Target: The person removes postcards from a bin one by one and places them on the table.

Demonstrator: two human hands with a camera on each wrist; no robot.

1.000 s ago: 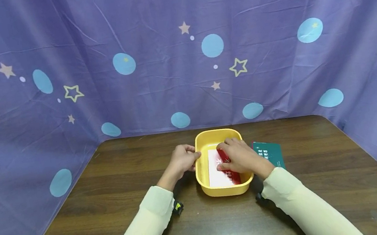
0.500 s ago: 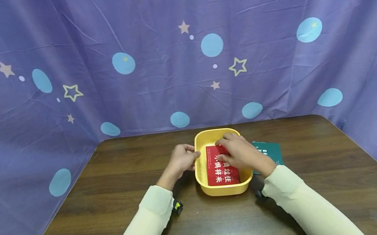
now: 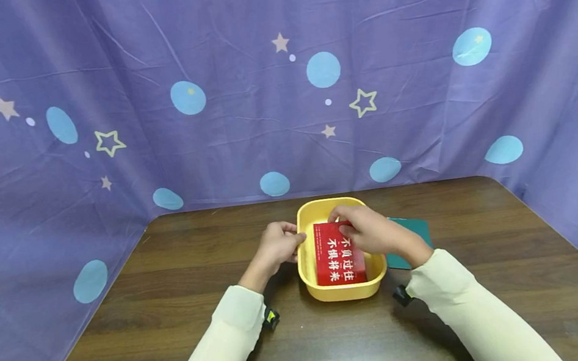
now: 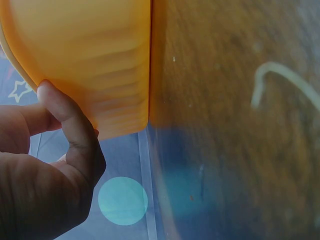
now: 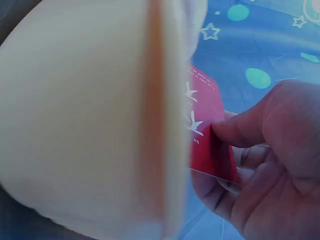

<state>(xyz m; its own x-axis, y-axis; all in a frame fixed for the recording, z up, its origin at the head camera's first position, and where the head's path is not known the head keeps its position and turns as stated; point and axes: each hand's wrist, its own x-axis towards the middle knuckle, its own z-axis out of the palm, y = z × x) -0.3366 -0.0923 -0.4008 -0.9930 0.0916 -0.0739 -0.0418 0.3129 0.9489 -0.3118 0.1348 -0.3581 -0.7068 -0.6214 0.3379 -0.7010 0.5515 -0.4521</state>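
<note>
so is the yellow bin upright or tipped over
Upright: the yellow bin stands on the table, open top facing up, with the left hand at its rim.

From the head, one camera looks forward and down over the tabletop (image 3: 334,347); both wrist cameras peer in (much nearer), the left sharing the yellow tub (image 3: 346,293) with it, the right the red booklet (image 3: 333,257).

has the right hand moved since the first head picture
Yes, slightly forward: in the head view, the right hand is nearer the far edge of the table than it was.
</note>
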